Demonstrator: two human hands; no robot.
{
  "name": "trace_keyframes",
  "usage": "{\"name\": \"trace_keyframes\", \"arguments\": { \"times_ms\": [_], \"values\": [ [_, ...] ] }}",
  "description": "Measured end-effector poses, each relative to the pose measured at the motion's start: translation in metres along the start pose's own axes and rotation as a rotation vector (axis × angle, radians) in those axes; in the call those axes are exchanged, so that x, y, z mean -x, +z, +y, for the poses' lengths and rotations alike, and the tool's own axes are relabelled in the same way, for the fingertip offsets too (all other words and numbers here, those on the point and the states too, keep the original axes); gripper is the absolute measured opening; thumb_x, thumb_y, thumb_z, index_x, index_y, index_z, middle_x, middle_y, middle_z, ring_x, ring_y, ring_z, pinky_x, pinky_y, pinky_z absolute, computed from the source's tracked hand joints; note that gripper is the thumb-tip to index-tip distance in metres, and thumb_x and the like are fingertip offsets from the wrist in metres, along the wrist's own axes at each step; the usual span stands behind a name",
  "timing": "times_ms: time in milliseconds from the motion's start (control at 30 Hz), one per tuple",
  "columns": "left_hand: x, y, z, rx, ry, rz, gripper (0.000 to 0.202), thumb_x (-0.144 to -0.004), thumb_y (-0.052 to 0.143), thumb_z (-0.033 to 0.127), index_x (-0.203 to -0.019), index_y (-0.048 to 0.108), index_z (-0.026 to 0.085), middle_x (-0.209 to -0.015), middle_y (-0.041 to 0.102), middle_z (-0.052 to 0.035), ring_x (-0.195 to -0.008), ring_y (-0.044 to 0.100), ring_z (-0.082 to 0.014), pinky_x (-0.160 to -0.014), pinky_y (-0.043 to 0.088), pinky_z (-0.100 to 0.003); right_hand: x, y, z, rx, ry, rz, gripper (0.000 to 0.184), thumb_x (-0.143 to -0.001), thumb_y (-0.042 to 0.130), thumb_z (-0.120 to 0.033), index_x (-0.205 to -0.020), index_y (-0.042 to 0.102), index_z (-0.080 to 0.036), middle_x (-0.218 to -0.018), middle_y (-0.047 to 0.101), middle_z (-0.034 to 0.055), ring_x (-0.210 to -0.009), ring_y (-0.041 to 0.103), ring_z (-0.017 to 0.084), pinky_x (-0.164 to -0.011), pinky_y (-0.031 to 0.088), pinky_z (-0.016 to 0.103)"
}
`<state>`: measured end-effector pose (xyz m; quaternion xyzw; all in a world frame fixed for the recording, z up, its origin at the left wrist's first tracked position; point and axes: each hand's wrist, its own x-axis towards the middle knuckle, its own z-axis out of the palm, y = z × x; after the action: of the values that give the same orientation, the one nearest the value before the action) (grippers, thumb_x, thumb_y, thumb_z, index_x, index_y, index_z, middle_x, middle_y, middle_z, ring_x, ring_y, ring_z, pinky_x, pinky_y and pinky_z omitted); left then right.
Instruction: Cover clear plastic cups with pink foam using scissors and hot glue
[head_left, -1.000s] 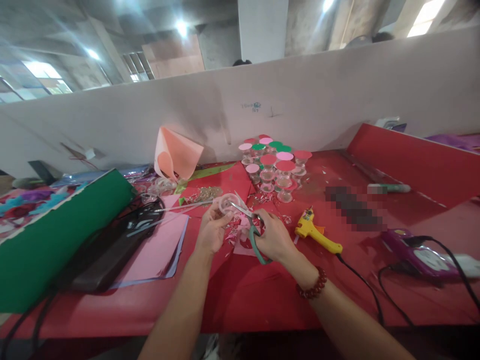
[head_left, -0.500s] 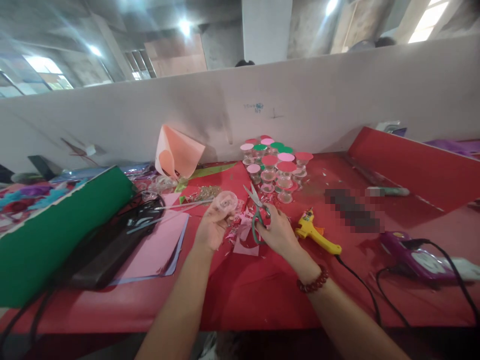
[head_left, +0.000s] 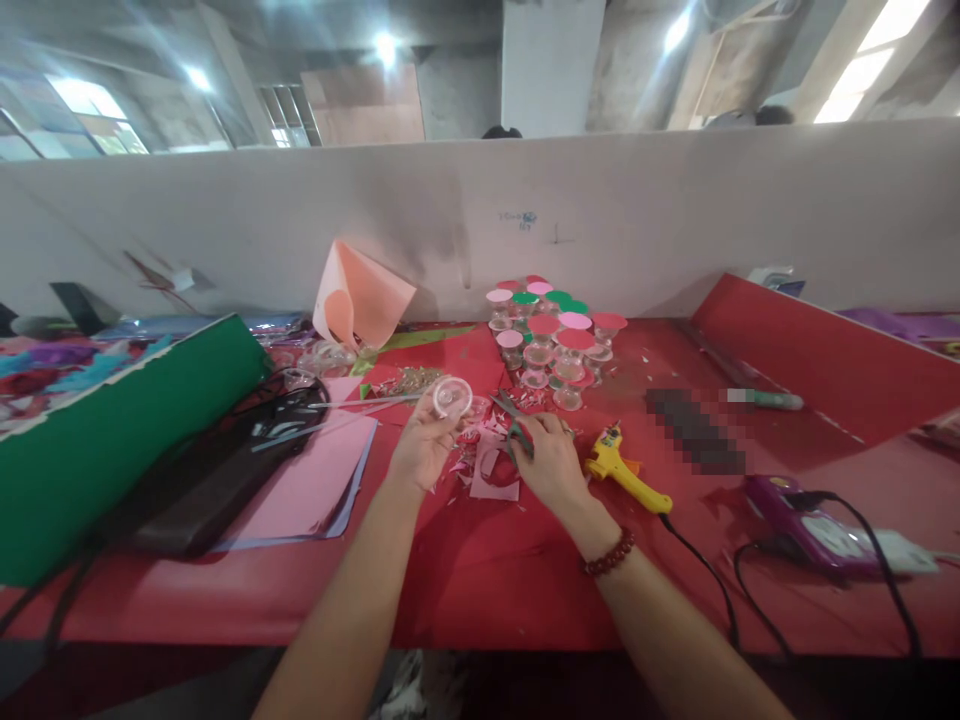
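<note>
Across the pale partition [head_left: 300,210], blue handwriting [head_left: 517,219] is running in small marks, too blurred to read, with a thin dark cross-like mark sitting to its right. On the red tabletop [head_left: 465,580], clear plastic cups [head_left: 538,355] are standing clustered near the partition, carrying red, pink and green paper discs on top. At the far left, purple, blue and red fluffy pieces [head_left: 75,362] are lying behind a green panel [head_left: 135,460]. The left hand [head_left: 422,440] is gripping a small clear cup [head_left: 453,398] by its edge, holding it above the table, round face toward the camera. The right hand [head_left: 553,462] is closing around the handles of scissors [head_left: 506,404], whose blades are pointing away beside pink paper scraps [head_left: 495,485]. A second ago the blades were meeting the cup; now they are lying lower and apart from it, while the cup is staying in the left hand. Nearby, a yellow glue gun [head_left: 628,480] is resting on the table, right of the right hand.
</note>
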<state>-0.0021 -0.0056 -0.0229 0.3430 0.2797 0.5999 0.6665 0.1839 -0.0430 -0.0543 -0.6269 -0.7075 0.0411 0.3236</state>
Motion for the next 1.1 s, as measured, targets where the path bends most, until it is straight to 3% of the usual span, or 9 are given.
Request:
{"name": "trace_keyframes", "arguments": {
  "times_ms": [100,200,367,500,633,800,933,1100],
  "values": [
    [0.001,0.002,-0.003,-0.024,-0.031,-0.035,0.056,-0.063,0.075,0.004,-0.114,0.062,0.025,-0.105,0.068,-0.0009,-0.08,0.066,-0.0108,-0.073,0.052,-0.022,0.0,0.002,-0.005,-0.223,0.0,0.031,0.026,-0.089,0.053,-0.025,-0.11,0.065,-0.016,-0.109,0.063,0.0127,-0.097,0.059,0.022,-0.093,0.046,0.036],
    [0.004,0.006,-0.009,-0.022,-0.142,-0.097,0.047,-0.071,0.075,0.017,-0.116,0.062,0.025,-0.107,0.068,-0.0037,-0.08,0.067,-0.0135,-0.074,0.054,-0.026,0.0,0.0,-0.011,-0.454,0.073,0.018,0.028,-0.092,0.05,-0.035,-0.109,0.063,-0.016,-0.099,0.066,0.0095,-0.078,0.062,0.017,-0.075,0.05,0.027],
    [0.01,0.016,-0.018,-0.107,-0.3,-0.2,0.036,-0.075,0.074,0.024,-0.11,0.066,0.02,-0.11,0.069,-0.0082,-0.077,0.067,-0.0139,-0.072,0.055,-0.027,0.001,-0.005,-0.015,-0.522,0.142,-0.009,0.027,-0.09,0.05,-0.041,-0.086,0.063,-0.018,-0.065,0.061,0.0005,-0.055,0.052,0.013,-0.055,0.04,0.023],
    [0.014,0.021,-0.015,-0.187,-0.273,-0.203,0.047,-0.068,0.08,0.021,-0.113,0.067,0.022,-0.115,0.067,-0.0064,-0.081,0.066,-0.0131,-0.072,0.052,-0.024,-0.002,0.0,-0.011,-0.692,0.162,0.0,0.03,-0.087,0.05,-0.045,-0.076,0.059,-0.019,-0.063,0.057,-0.0003,-0.055,0.049,0.012,-0.054,0.039,0.023],
    [0.015,0.023,-0.018,-0.261,-0.196,-0.242,0.047,-0.058,0.085,0.019,-0.103,0.071,0.018,-0.101,0.071,-0.0067,-0.09,0.064,-0.0161,-0.079,0.048,-0.023,-0.004,0.008,-0.006,-0.959,0.246,-0.101,0.032,-0.081,0.054,-0.05,-0.069,0.054,-0.02,-0.056,0.049,-0.0033,-0.05,0.046,0.011,-0.05,0.038,0.023],
    [0.018,0.023,-0.026,-0.328,-0.175,-0.251,0.049,-0.052,0.087,0.013,-0.098,0.072,0.022,-0.095,0.07,-0.0032,-0.083,0.062,-0.015,-0.076,0.046,-0.025,-0.003,0.007,-0.006,-0.893,0.214,-0.125,0.028,-0.079,0.056,-0.042,-0.071,0.063,-0.017,-0.057,0.056,-0.0005,-0.056,0.052,0.014,-0.055,0.041,0.024],
    [0.018,0.023,-0.027,-0.369,-0.177,-0.318,0.049,-0.051,0.086,0.012,-0.098,0.073,0.022,-0.1,0.07,-0.0045,-0.09,0.061,-0.0176,-0.08,0.046,-0.028,-0.001,0.005,-0.007,-0.75,0.169,-0.085,0.028,-0.079,0.054,-0.037,-0.074,0.069,-0.014,-0.064,0.062,0.0018,-0.063,0.054,0.016,-0.063,0.043,0.025],
    [0.017,0.021,-0.032,-0.43,-0.102,-0.321,0.049,-0.056,0.083,0.012,-0.102,0.073,0.022,-0.103,0.07,-0.0056,-0.094,0.062,-0.0192,-0.086,0.045,-0.031,0.0,0.004,-0.004,-0.591,0.209,-0.092,0.017,-0.073,0.054,-0.024,-0.073,0.068,-0.014,-0.057,0.059,-0.0006,-0.058,0.052,0.014,-0.056,0.037,0.022]
  ]
}}
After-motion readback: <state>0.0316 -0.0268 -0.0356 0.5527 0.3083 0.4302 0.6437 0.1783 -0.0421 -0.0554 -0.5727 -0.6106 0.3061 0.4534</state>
